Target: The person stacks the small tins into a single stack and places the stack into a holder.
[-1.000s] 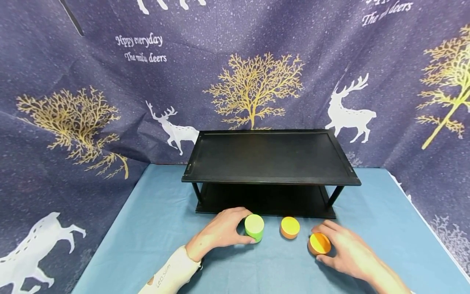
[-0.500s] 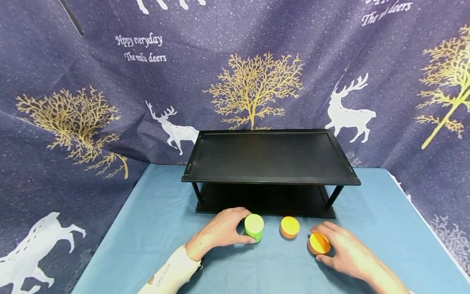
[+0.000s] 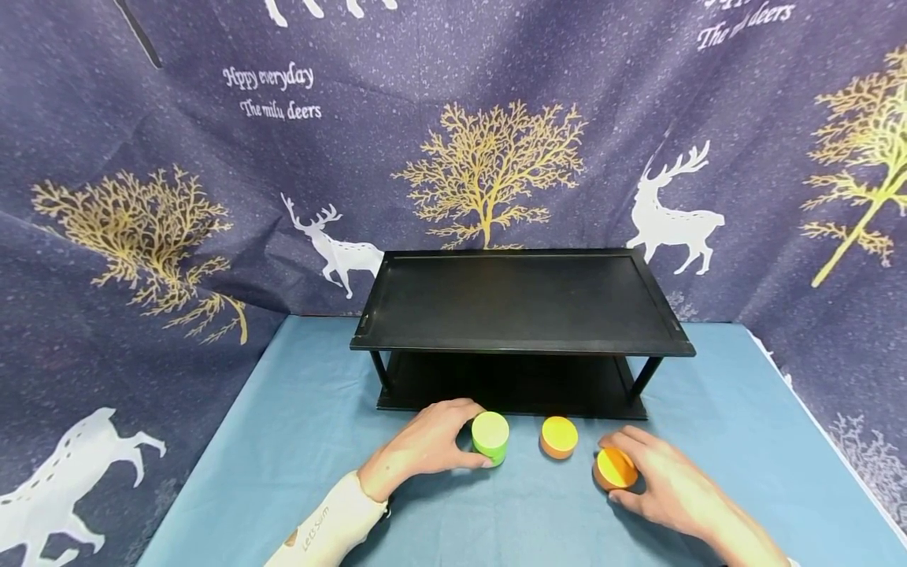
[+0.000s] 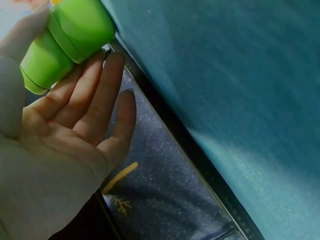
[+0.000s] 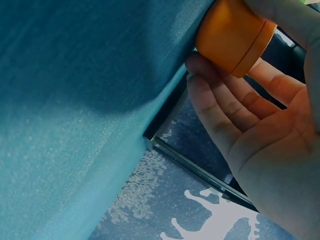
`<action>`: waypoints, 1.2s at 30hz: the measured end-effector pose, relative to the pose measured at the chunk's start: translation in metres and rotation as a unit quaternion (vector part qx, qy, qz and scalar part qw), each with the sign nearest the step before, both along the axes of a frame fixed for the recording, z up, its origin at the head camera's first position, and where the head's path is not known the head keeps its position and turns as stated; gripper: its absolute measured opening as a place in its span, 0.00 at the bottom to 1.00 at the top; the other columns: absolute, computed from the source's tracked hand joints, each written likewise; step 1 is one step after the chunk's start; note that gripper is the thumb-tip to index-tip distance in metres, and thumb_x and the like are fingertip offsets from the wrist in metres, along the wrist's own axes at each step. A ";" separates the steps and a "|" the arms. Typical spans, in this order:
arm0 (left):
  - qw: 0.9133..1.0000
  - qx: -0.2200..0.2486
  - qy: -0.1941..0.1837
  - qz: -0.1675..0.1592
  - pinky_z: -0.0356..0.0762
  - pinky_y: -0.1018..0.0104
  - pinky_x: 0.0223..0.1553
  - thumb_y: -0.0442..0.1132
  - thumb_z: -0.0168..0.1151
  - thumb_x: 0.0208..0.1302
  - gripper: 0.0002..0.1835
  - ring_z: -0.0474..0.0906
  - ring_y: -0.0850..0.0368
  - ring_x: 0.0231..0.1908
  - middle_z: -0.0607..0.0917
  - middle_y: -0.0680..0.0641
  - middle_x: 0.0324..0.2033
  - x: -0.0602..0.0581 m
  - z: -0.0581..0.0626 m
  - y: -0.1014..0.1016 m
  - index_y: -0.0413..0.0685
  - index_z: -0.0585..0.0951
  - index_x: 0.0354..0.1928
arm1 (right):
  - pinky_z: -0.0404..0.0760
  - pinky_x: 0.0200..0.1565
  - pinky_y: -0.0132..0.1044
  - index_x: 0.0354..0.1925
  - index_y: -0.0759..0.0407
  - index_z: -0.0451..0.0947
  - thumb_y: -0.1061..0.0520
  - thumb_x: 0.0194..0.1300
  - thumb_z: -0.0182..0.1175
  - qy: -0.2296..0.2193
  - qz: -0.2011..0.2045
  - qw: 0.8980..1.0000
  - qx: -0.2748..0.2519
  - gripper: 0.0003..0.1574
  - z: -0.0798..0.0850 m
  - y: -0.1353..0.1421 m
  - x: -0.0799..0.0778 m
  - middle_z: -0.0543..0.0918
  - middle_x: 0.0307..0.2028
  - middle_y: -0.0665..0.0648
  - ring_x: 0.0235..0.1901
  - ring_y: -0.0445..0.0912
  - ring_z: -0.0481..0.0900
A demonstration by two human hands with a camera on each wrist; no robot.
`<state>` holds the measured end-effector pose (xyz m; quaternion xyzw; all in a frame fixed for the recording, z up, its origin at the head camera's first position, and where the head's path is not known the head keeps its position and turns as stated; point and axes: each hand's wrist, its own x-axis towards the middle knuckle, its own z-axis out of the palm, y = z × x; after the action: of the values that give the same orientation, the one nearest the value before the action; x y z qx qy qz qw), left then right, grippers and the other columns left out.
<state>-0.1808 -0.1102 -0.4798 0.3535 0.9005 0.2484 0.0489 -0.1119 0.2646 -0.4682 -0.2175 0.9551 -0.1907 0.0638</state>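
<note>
The person's left hand (image 3: 441, 441) holds a bright green cylinder with a paler top (image 3: 490, 437), its thumb on the near side and its fingers on the far side. The right hand (image 3: 669, 476) grips a squat orange cylinder with a yellow-orange top (image 3: 615, 470) the same way. Both cylinders stand upright on the blue-covered worktop (image 3: 283, 425), and gripping them by the sides probably serves to steady them while leaving their tops free. A second orange cylinder with a yellow top (image 3: 559, 438) stands between the two, touched by neither hand. All three line up just on the near side of a black two-tier shelf (image 3: 524, 303), perhaps to keep them within easy reach.

The hands come in from the near left and near right, palms turned towards each other, each spread only about as wide as its cylinder. In the left wrist view the little finger reaches out clear of the green side wall, and a seam rings that cylinder; whether it is one piece or two stacked, I cannot tell.
</note>
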 end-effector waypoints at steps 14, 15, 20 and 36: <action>1.000 0.002 -0.003 -0.004 0.81 0.62 0.57 0.62 0.80 0.56 0.31 0.80 0.67 0.51 0.85 0.61 0.51 0.001 0.002 0.000 0.59 0.84 0.58 | 0.87 0.48 0.47 0.55 0.46 0.83 0.42 0.49 0.85 0.010 0.000 1.000 0.005 0.37 0.001 -0.002 0.003 0.80 0.46 0.42 0.41 0.38 0.76; 1.000 0.002 -0.002 -0.005 0.81 0.63 0.57 0.62 0.80 0.56 0.31 0.80 0.67 0.51 0.85 0.61 0.51 0.001 0.002 0.000 0.59 0.84 0.58 | 0.87 0.48 0.47 0.55 0.46 0.83 0.41 0.49 0.85 0.011 0.002 1.000 0.004 0.37 0.001 -0.001 0.003 0.80 0.46 0.42 0.41 0.38 0.76; 1.000 0.003 -0.002 -0.003 0.81 0.62 0.57 0.62 0.81 0.56 0.31 0.80 0.67 0.51 0.85 0.61 0.51 0.000 0.001 0.000 0.59 0.84 0.58 | 0.86 0.48 0.46 0.55 0.47 0.83 0.41 0.49 0.85 0.017 0.006 1.000 0.003 0.37 0.003 -0.001 0.003 0.80 0.46 0.41 0.41 0.38 0.76; 1.000 -0.001 -0.005 0.001 0.80 0.62 0.57 0.64 0.80 0.56 0.31 0.80 0.67 0.51 0.85 0.62 0.52 0.000 -0.001 0.000 0.60 0.84 0.59 | 0.87 0.47 0.44 0.56 0.49 0.83 0.40 0.51 0.84 0.014 0.010 1.000 -0.001 0.37 0.011 -0.009 0.000 0.80 0.45 0.42 0.40 0.37 0.76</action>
<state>-0.1813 -0.1106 -0.4809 0.3510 0.9010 0.2493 0.0539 -0.1116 0.2560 -0.4573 -0.2300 0.9534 -0.1883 0.0520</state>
